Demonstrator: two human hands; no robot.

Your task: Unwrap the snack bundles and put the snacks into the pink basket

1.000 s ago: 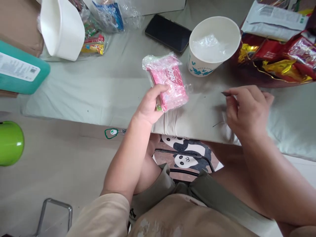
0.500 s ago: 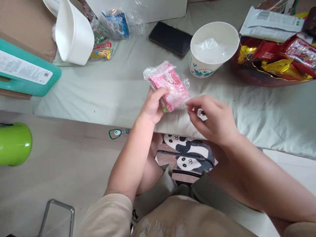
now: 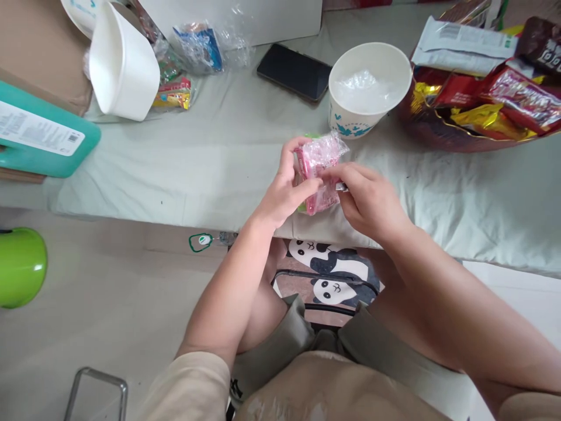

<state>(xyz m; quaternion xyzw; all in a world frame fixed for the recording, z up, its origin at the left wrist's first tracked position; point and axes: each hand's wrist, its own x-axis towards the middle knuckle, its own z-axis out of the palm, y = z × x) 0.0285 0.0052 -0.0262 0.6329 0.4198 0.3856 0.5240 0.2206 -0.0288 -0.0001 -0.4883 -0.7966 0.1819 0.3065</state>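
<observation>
A pink packet [image 3: 319, 166] in crinkled clear wrap is held above the front edge of the pale green cloth [image 3: 228, 158]. My left hand [image 3: 287, 193] grips it from the left, thumb and fingers wrapped round its side. My right hand [image 3: 370, 202] is closed in a pinch at the packet's right edge, with a small dark thing just showing between its fingertips. Both hands touch the packet. A white paper cup [image 3: 366, 88] with clear plastic inside stands just behind them.
A black phone [image 3: 293, 71] lies behind the packet. A tipped white cup [image 3: 123, 67] and snack wrappers [image 3: 175, 93] sit at the back left, a teal box [image 3: 41, 137] at the left edge, a heap of red and gold snack bags [image 3: 486, 99] at the right. A green round object [image 3: 20, 266] is low on the left.
My right hand came in from the right side of the cloth to the packet and now pinches its edge. My left hand turned the packet more upright and nearer the cup.
</observation>
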